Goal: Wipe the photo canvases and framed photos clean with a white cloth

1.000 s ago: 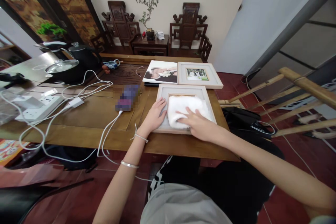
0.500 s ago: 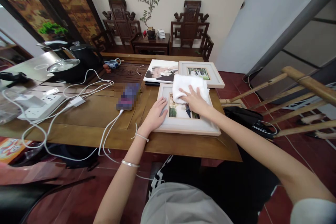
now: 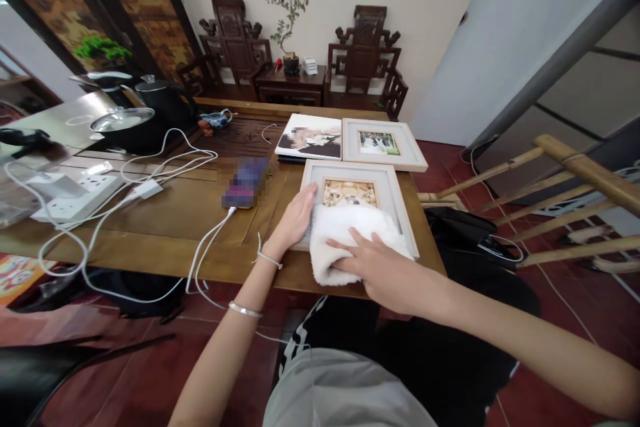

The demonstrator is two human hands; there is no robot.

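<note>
A pale wooden picture frame (image 3: 391,190) lies flat near the table's front edge, with a photo (image 3: 350,191) set in its grey mat. My left hand (image 3: 296,215) rests on the frame's left edge, fingers stretched out along it. My right hand (image 3: 373,265) presses a folded white cloth (image 3: 333,227) onto the frame's lower part, its fingers spread over the top and some tucked at the fold. The cloth hangs over the frame's near edge and hides the bottom of the photo.
Behind lie a second picture frame (image 3: 413,147) and a white-covered photo piece (image 3: 325,127). A phone (image 3: 245,183) on a charging cable, a white power strip (image 3: 80,199), loose cables and a lidded black pot (image 3: 125,133) occupy the left. A wooden rack (image 3: 575,160) stands at the right.
My right hand has drawn the cloth from the frame's top toward its near edge, uncovering the upper photo. My left hand stays at the left edge, its fingers now more upright against it.
</note>
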